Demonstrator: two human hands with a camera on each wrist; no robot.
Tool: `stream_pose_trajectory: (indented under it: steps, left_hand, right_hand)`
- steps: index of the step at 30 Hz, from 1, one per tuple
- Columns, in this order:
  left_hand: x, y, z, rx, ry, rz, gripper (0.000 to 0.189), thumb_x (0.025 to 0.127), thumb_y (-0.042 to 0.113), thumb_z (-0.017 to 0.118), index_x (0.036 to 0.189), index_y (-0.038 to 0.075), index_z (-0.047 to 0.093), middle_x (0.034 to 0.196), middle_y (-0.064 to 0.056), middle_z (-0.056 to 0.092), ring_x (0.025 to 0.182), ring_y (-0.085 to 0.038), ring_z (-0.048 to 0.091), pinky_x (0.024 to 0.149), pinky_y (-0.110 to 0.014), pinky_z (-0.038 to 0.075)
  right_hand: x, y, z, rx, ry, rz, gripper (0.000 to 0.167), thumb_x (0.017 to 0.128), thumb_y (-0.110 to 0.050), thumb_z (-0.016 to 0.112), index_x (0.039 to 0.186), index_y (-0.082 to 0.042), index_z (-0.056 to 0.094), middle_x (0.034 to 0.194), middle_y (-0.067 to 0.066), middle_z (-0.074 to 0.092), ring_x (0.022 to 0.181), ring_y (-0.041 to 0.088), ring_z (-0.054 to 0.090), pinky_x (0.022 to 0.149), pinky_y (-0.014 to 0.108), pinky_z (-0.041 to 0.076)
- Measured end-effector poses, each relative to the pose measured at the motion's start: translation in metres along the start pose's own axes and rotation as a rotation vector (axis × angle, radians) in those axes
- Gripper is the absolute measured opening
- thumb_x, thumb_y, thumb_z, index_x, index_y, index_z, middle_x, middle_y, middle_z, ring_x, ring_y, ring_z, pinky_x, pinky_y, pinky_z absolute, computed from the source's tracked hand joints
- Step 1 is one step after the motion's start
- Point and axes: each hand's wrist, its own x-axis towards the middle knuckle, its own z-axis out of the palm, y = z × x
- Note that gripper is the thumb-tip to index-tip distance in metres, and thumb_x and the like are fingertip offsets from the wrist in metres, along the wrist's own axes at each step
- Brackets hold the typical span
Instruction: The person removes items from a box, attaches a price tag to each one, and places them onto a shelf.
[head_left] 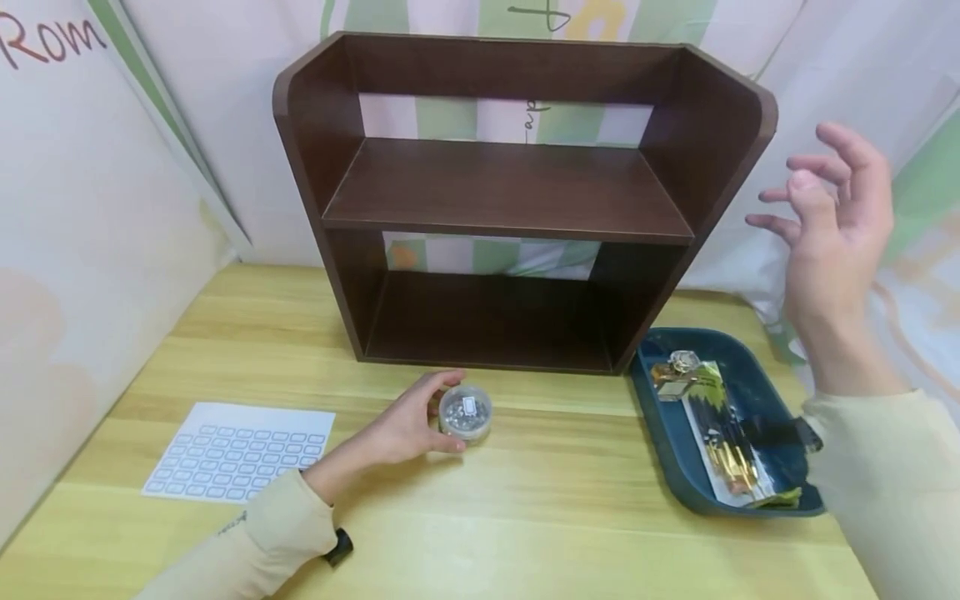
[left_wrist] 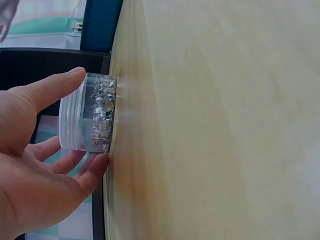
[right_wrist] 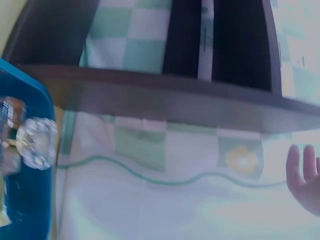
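Left hand is clamping a round jar, its thumb and fingers curving against opposite sides; right hand is hanging raised at the far right, its fingers apart and loosely bent. Pale cloth is draping the room's walls, creasing softly and showing green-and-white checks, hand-drawn lettering and a wavy green line. Beneath it, the table is spreading in yellowish, streaky wood grain with a faint sheen. Dark brown and smooth, a two-tier shelf is standing at the far middle, its side panels rounding off at the top corners. To its right, a deep blue tray with rounded corners is holding a flat pack of slender dark and gold pieces. White paper is lying at the left as a sheet of blue-outlined rectangles. Clear and ridged around its lid, the jar is sitting upright on the table in front of the shelf, shiny bits filling its lower part. Amber glass is glinting in the tray as a small bottle, a faceted clear stopper topping it. Smallest, a rectangular sticker is marking the jar's lid.
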Motion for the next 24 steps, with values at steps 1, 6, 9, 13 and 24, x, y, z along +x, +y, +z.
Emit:
stream_pose_trajectory:
  steps: [1, 6, 9, 13, 24]
  left_hand:
    - [0.000, 0.000, 0.000, 0.001, 0.002, -0.002, 0.092, 0.074, 0.003, 0.089, 0.151, 0.004, 0.039, 0.144, -0.018, 0.044, 0.116, -0.033, 0.053, 0.098, -0.047, 0.049]
    - [0.002, -0.003, 0.002, 0.009, 0.010, -0.010, 0.091, 0.074, 0.003, 0.089, 0.150, 0.005, 0.040, 0.140, -0.016, 0.047, 0.114, -0.032, 0.054, 0.097, -0.046, 0.049]
    - [0.002, -0.003, 0.002, 0.001, 0.008, -0.014, 0.091, 0.073, 0.003, 0.089, 0.151, 0.005, 0.040, 0.140, -0.016, 0.048, 0.113, -0.031, 0.055, 0.097, -0.047, 0.049]
    - [0.003, -0.004, 0.001, -0.011, 0.003, -0.015, 0.091, 0.073, 0.002, 0.089, 0.150, 0.005, 0.041, 0.139, -0.016, 0.048, 0.112, -0.031, 0.055, 0.096, -0.046, 0.049]
    - [0.006, -0.002, 0.002, 0.033, 0.020, -0.054, 0.079, 0.074, 0.004, 0.089, 0.143, 0.006, 0.051, 0.133, -0.011, 0.052, 0.108, -0.028, 0.056, 0.092, -0.043, 0.051]
  right_hand:
    - [0.004, -0.002, -0.001, -0.013, -0.030, 0.029, 0.042, 0.093, -0.007, 0.066, 0.135, -0.010, 0.059, 0.120, 0.015, 0.053, 0.086, 0.024, 0.061, 0.067, 0.025, 0.059]
    - [0.027, -0.005, -0.003, -0.014, -0.178, 0.175, 0.050, 0.100, -0.016, 0.061, 0.148, -0.023, 0.047, 0.136, 0.011, 0.045, 0.100, 0.025, 0.060, 0.074, 0.028, 0.059]
    - [0.040, -0.005, 0.000, 0.043, -0.239, 0.249, 0.052, 0.102, -0.017, 0.057, 0.151, -0.026, 0.043, 0.138, 0.011, 0.047, 0.110, 0.028, 0.058, 0.080, 0.032, 0.057]
    - [0.053, -0.002, 0.009, 0.148, -0.268, 0.356, 0.046, 0.106, -0.017, 0.047, 0.151, -0.028, 0.044, 0.143, 0.010, 0.049, 0.129, 0.028, 0.047, 0.098, 0.040, 0.041]
    - [0.059, 0.008, 0.021, 0.156, -0.233, 0.370, 0.037, 0.106, -0.021, 0.051, 0.142, -0.022, 0.056, 0.134, 0.008, 0.053, 0.108, 0.020, 0.052, 0.083, 0.035, 0.040]
